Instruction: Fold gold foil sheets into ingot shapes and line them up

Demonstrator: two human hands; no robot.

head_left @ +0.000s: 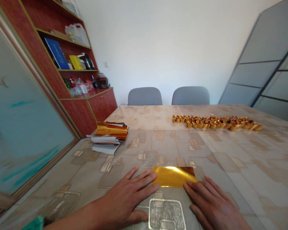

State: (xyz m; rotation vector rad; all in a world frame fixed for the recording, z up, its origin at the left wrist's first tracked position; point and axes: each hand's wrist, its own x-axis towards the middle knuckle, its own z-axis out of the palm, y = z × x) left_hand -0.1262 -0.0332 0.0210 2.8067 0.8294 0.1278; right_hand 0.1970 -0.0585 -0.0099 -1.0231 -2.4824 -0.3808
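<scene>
On the left of the tabletop [76, 179], a loose pile of foil paper [111, 130] lies overlapped. Nearer, here's the left hand [132, 191], palm down, fingers fanned, touching the left edge of a gold foil sheet [174, 177] lying front and centre. Looks like a flattening step; the next move seems to call for light, even pressure. Now the right hand [211, 198]: fingers close together, thumb apart, fingertips on the sheet's near right corner. Beyond, folded foil pieces [216, 123] cluster.
</scene>
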